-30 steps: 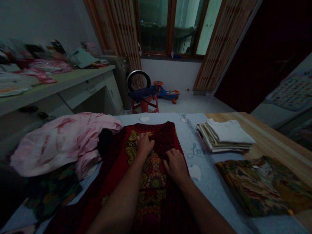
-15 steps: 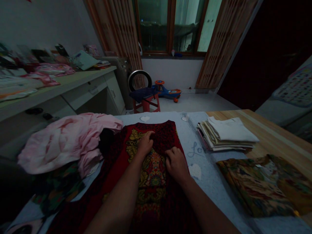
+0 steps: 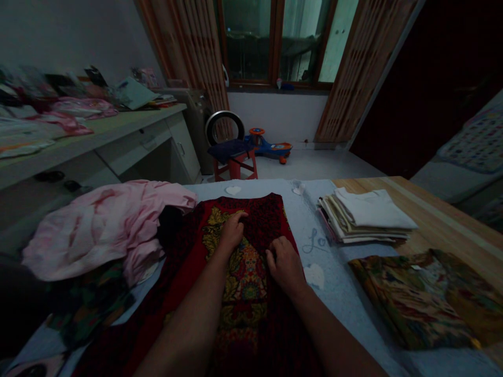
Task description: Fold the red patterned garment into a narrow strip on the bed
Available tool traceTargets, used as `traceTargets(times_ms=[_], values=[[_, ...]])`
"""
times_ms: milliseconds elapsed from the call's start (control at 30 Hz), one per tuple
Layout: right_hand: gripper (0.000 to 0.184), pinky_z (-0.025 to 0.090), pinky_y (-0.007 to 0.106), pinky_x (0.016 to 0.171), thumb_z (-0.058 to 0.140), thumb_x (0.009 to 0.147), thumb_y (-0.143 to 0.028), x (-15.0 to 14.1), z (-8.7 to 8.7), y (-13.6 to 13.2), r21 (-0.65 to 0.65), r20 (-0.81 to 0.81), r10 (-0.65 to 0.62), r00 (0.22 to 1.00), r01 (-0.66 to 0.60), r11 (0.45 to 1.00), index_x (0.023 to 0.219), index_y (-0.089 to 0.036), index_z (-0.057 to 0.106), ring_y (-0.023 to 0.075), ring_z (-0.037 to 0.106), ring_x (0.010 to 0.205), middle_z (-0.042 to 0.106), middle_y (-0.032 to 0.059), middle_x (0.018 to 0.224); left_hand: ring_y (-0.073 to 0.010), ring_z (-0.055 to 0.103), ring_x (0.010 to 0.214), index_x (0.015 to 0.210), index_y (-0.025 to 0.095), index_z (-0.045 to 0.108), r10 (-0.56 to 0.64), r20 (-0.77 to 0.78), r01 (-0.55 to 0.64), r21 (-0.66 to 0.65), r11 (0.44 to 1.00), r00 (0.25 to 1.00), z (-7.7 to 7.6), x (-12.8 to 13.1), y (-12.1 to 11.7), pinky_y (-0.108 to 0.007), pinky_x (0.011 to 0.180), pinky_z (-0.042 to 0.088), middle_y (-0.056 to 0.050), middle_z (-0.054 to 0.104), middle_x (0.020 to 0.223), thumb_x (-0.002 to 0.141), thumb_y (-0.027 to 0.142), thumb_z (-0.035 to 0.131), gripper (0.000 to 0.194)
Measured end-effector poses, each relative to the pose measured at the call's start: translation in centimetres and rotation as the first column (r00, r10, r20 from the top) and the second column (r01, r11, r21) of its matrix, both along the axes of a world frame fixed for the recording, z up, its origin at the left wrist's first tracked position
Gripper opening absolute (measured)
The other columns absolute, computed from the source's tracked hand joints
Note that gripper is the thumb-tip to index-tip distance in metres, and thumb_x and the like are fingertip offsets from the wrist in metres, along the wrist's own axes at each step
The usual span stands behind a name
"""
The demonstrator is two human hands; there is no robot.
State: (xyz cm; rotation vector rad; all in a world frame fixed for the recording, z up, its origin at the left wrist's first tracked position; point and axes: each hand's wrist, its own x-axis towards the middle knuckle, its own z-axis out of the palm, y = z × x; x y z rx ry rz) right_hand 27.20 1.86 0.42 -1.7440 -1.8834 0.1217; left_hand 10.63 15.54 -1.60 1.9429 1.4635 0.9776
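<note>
Left hand (image 3: 232, 233) and right hand (image 3: 286, 268) partly hide the red patterned cloth (image 3: 247, 314).

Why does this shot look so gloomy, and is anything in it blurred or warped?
In the head view, the window is the brightest part while the lower left corner sinks almost to black; the desk edge bends and leans with wide-angle distortion; the clutter at its far left is smeared; the left hand and the right hand look fairly sharp.
</note>
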Motion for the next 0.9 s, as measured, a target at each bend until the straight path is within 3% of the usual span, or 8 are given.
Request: traceTargets(times_ms=[167, 467, 633, 733, 900], values=[[0.017, 0.042, 0.032, 0.082, 0.057, 0.08, -0.015, -0.31, 0.12, -0.18, -0.033, 0.08, -0.026, 0.996, 0.028, 0.999, 0.097, -0.017, 0.056, 0.0224, 0.051, 0.094, 0.055, 0.0079, 0.096, -0.0198, 0.065, 0.108, 0.102, 0.018, 0.07, 0.04, 0.06, -0.041, 0.019, 0.999, 0.997, -0.03, 0.09, 0.24, -0.038, 0.103, 0.047, -0.005, 0.072, 0.109, 0.078, 0.006, 0.04, 0.04], [0.007, 0.04, 0.029, 0.076, 0.051, 0.084, -0.014, -0.1, -0.26, 0.17, -0.052, 0.059, -0.077, 0.995, 0.08, 0.995, 0.086, -0.02, 0.056, 0.0186, 0.053, 0.084, 0.055, 0.0052, 0.089, -0.0205, 0.065, 0.107, 0.103, 0.016, 0.071, 0.046, 0.067, -0.045, -0.009, 0.999, 0.997, 0.21, 0.0, 0.21, -0.037, 0.102, 0.048, -0.006, 0.072, 0.109, 0.069, 0.002, 0.044, 0.045], [0.011, 0.041, 0.029, 0.08, 0.054, 0.083, -0.018, -0.14, -0.14, 0.12, -0.061, 0.05, -0.071, 0.996, 0.074, 0.995, 0.094, -0.019, 0.057, 0.0198, 0.053, 0.089, 0.056, 0.0062, 0.093, -0.0211, 0.066, 0.105, 0.105, 0.017, 0.071, 0.028, 0.066, -0.027, -0.004, 1.0, 0.997, 0.37, -0.04, 0.06, -0.037, 0.1, 0.049, -0.005, 0.072, 0.108, 0.066, 0.001, 0.046, 0.049], [0.017, 0.041, 0.03, 0.08, 0.057, 0.08, -0.019, -0.37, -0.01, 0.18, -0.086, 0.096, -0.086, 0.992, 0.094, 0.992, 0.097, -0.018, 0.058, 0.0216, 0.053, 0.092, 0.056, 0.0078, 0.096, -0.0212, 0.065, 0.107, 0.104, 0.017, 0.071, 0.028, 0.079, -0.028, 0.001, 1.0, 0.996, 0.22, -0.08, 0.13, -0.038, 0.102, 0.048, -0.005, 0.072, 0.109, 0.067, 0.0, 0.043, 0.049], [0.01, 0.039, 0.028, 0.075, 0.054, 0.083, -0.017, -0.45, 0.2, 0.56, -0.137, 0.13, -0.129, 0.983, 0.147, 0.98, 0.09, -0.02, 0.059, 0.0194, 0.054, 0.087, 0.057, 0.006, 0.093, -0.0218, 0.065, 0.108, 0.101, 0.017, 0.072, 0.04, 0.084, -0.041, 0.008, 0.999, 0.996, -0.05, -0.11, 0.28, -0.04, 0.102, 0.048, -0.007, 0.073, 0.109, 0.076, 0.004, 0.041, 0.042]])
